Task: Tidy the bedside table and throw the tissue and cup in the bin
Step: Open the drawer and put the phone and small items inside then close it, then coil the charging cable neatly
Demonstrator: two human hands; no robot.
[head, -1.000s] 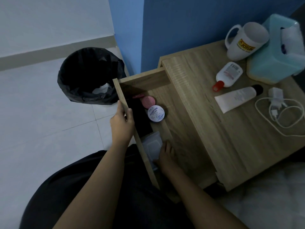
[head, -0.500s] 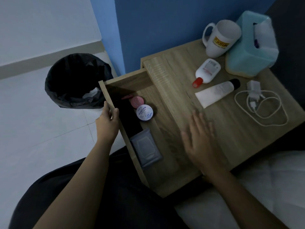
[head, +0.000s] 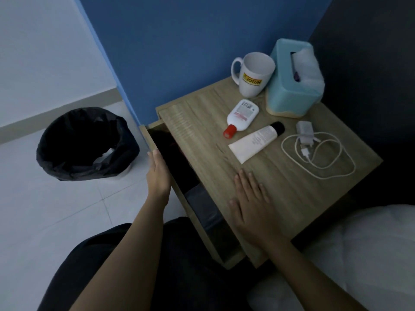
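Observation:
The wooden bedside table (head: 292, 189) carries a white mug (head: 254, 74), a teal tissue box (head: 294, 86), a white bottle with a red cap (head: 241, 116), a white tube with a black cap (head: 256, 141) and a white charger with its cable (head: 314, 151). Its drawer (head: 157, 140) stands only partly out, with a grey packet (head: 203, 208) showing inside. My left hand (head: 158, 173) presses flat against the drawer front. My right hand (head: 251, 203) rests flat on the tabletop near its front edge, holding nothing. A black-lined bin (head: 86, 143) stands on the floor to the left.
A blue wall rises behind the table and a dark panel stands to its right. White bedding (head: 359, 254) lies at the lower right. Pale floor tiles (head: 45, 221) spread around the bin. White scraps lie inside the bin.
The drawer has slid most of the way in, hiding the round tins. My right hand left the drawer and now lies flat on the tabletop. My left hand pushes the drawer front.

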